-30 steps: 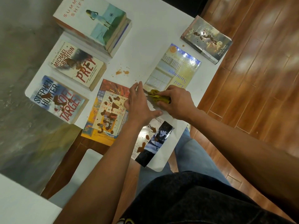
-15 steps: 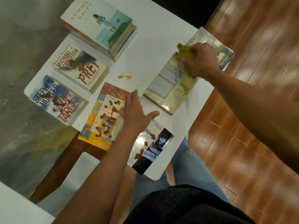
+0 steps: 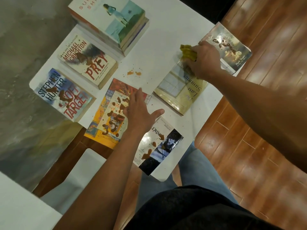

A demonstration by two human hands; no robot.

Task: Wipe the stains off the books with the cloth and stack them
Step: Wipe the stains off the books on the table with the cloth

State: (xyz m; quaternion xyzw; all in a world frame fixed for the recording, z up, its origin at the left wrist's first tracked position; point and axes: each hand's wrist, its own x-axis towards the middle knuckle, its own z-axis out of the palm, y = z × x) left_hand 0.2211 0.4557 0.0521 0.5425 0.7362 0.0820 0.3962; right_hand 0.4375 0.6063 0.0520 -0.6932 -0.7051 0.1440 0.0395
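The right hand [image 3: 203, 59] gripped the cloth [image 3: 188, 52], its fingers curled round the wad and pressing it on the far end of the Summer book [image 3: 181, 90], which lay at 2 o'clock on the counter [image 3: 159, 47]. The left hand [image 3: 139, 112] hovered or rested flat, fingers straight and spread, at the right edge of the yellow book [image 3: 106, 117] at the counter's centre; contact could not be confirmed.

Stained books remained at 9 o'clock, Soft Target [image 3: 64, 95]; at 10 o'clock, Prey [image 3: 88, 62]; at 6 o'clock, Contact [image 3: 159, 143]; and at 3 o'clock, the Twain book [image 3: 227, 47]. A stack [image 3: 113, 22] stood at 12 o'clock.

Judgement: the paperbacks appeared light and fairly stiff, with glossy covers likely to slide on the smooth counter under wiping. Each would want steadying at one end, and lifting by its long edges. The cloth was soft and bunched readily.
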